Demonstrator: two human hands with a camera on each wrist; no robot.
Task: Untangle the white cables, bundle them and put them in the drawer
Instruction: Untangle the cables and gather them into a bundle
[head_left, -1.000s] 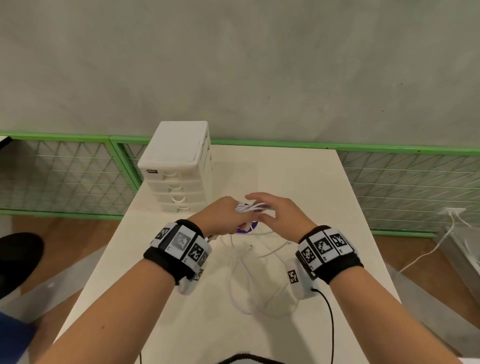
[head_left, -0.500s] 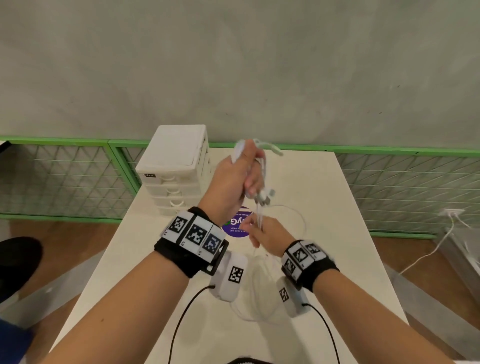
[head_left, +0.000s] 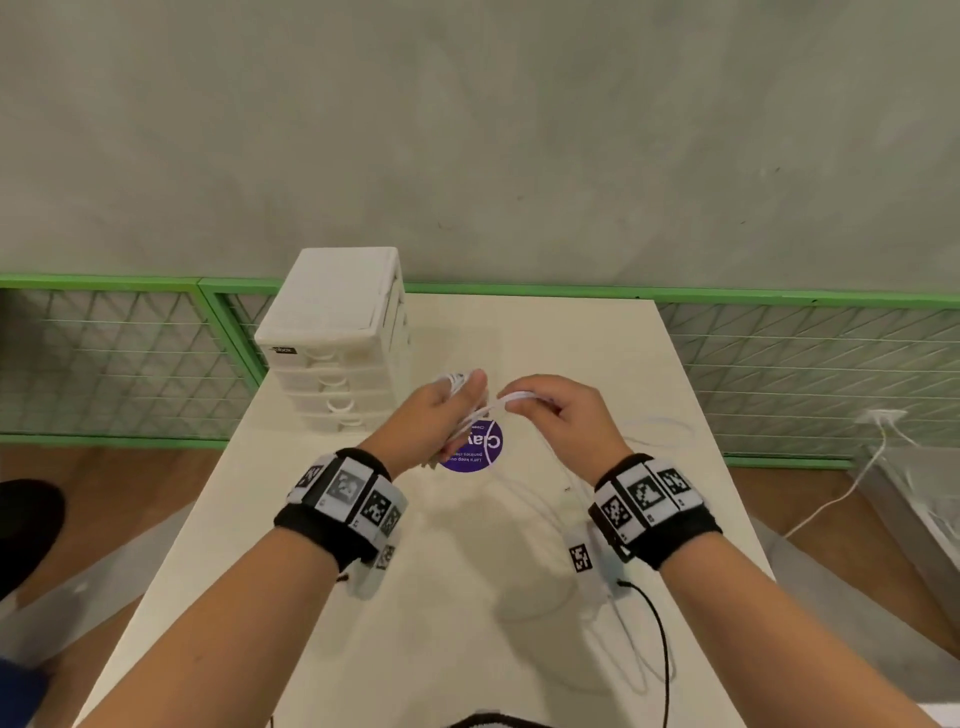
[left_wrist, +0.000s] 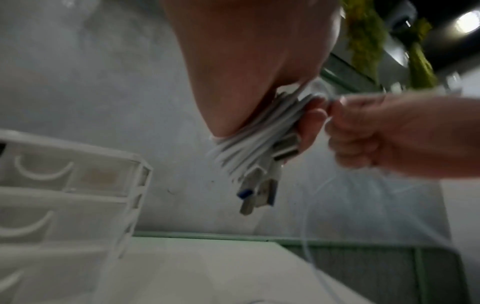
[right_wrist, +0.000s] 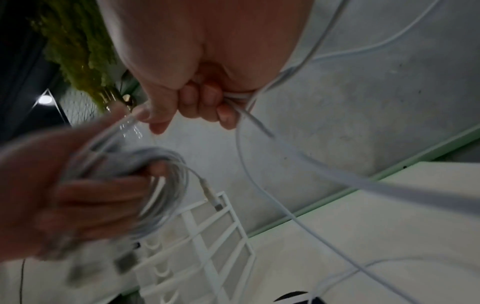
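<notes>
My left hand (head_left: 441, 410) grips a coil of white cables (left_wrist: 249, 142) wound round its fingers, with plugs dangling below (left_wrist: 257, 195). The coil (right_wrist: 155, 176) also shows in the right wrist view. My right hand (head_left: 550, 410) pinches a strand of white cable (head_left: 511, 400) that runs across to the left hand. More strands (right_wrist: 311, 162) trail from the right hand (right_wrist: 205, 102) down to the table. Loose cable loops (head_left: 550, 587) lie on the white table (head_left: 363, 649) between my forearms. The white drawer unit (head_left: 337, 338), its drawers all pushed in, stands left of the hands.
A purple round sticker (head_left: 475, 449) lies on the table under the hands. A green mesh fence (head_left: 779, 374) runs behind the table along a grey wall. A black wire (head_left: 657, 634) hangs from my right wristband. Another white cord (head_left: 831, 499) lies on the floor at right.
My left hand has dropped from its raised position to just above the table. My right hand has risen and moved right, drawing a cable strand across from the coil.
</notes>
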